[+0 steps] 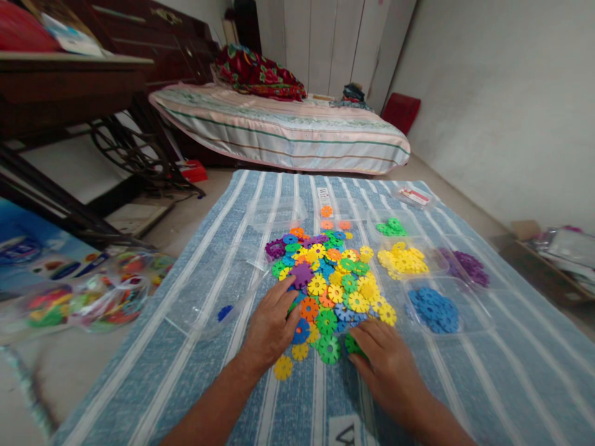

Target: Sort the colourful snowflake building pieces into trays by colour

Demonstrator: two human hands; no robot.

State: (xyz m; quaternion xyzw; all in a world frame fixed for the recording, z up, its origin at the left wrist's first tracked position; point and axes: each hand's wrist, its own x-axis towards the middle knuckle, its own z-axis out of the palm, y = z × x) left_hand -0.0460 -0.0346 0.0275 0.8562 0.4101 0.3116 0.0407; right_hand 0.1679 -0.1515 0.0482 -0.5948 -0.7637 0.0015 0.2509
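Resting flat at the near edge of the mixed disc pile [328, 279], the left hand [272, 328] lies spread, gripping nothing; the right hand [388, 359] curls over a green disc [352, 344], grip unclear. Farther along the striped cloth [465, 384], sorted blue discs [434, 308], yellow discs [403, 259] and green discs [391, 227] sit in clear trays; a careless sweep could likely scatter pieces into them.

No readable text anywhere. White tag [324, 194] at far edge of the striped cloth [488, 384]: dark marks, blurred, not legible. White label [344, 430] at near edge of cloth, between the forearms: part of a dark mark, cut off by frame edge. Small red-and-white packet [413, 196] far right on cloth: print too small. Blue box [28, 248] at left: graphics only, lettering blurred.
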